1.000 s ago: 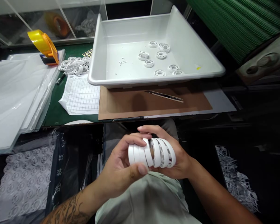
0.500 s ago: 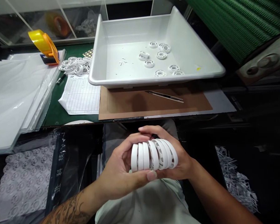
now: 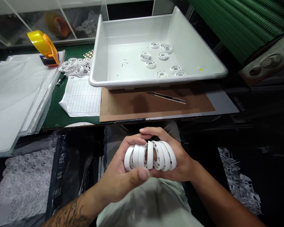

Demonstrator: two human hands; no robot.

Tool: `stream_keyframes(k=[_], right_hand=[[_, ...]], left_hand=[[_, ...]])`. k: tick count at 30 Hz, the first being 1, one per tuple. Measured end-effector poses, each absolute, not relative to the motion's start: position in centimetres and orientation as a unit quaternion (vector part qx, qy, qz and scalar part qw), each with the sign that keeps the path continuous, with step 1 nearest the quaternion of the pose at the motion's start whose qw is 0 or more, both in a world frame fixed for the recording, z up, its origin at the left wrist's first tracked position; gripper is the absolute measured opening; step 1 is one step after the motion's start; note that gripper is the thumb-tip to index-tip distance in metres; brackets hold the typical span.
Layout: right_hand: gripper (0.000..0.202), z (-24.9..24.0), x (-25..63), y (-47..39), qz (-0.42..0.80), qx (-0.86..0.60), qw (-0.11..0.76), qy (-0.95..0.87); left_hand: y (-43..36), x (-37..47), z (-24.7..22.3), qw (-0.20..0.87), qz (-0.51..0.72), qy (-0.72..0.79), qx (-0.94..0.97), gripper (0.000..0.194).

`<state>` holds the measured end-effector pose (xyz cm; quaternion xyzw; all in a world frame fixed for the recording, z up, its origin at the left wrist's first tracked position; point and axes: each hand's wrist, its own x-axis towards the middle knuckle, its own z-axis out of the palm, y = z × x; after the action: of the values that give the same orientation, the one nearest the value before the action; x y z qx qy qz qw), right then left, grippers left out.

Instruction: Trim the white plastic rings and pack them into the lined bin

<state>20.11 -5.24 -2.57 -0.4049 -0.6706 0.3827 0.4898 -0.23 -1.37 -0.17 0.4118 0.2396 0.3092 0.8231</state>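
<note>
A row of several white plastic rings (image 3: 150, 155) stands on edge between my two hands, above my lap. My left hand (image 3: 124, 170) curls round the left end of the row, its thumb along the near side and its fingers over the top. Closed round the right end is my right hand (image 3: 174, 151), with its fingers behind the rings and partly hidden. The rings lean at differing angles, with small gaps between some of them. Beyond the hands, a white tray (image 3: 137, 83) on the table has several similar rings (image 3: 163, 56) and small white scraps in it.
Left of the tray lie a pile of white rings (image 3: 77, 66), a tape dispenser (image 3: 48, 50), a grid-lined sheet (image 3: 81, 97) and plastic bags (image 3: 16, 91). A thin craft knife (image 3: 167, 97) rests on brown cardboard (image 3: 125, 108). Bagged rings (image 3: 26, 183) sit low left, white scraps (image 3: 241, 186) low right.
The rings have shifted left and fanned out between my hands, with another ring edge showing at the left. My left thumb has moved slightly up and left along the row.
</note>
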Motion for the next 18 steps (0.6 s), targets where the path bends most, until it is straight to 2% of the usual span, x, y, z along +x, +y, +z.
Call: stream_keyframes(k=[3, 6, 11, 18], right_hand=[[0.093, -2.71, 19.77, -5.26, 0.372, -0.406, 0.504, -0.665], [0.084, -2.89, 19.51, -5.36, 0.37, -0.416, 0.505, -0.66], [0.081, -2.78, 19.61, -5.48, 0.403, -0.395, 0.495, -0.661], [0.067, -2.15, 19.82, -5.51, 0.372, -0.425, 0.485, -0.668]], left_hand=[[-1.57, 0.09, -0.06, 0.815, 0.334, 0.279, 0.382, 0.03], [-1.66, 0.43, -0.05, 0.806, 0.345, 0.314, 0.365, 0.022], [-1.28, 0.41, -0.36, 0.813, 0.343, 0.284, 0.374, 0.051], [-1.46, 0.04, -0.81, 0.813, 0.341, 0.25, 0.399, 0.04]])
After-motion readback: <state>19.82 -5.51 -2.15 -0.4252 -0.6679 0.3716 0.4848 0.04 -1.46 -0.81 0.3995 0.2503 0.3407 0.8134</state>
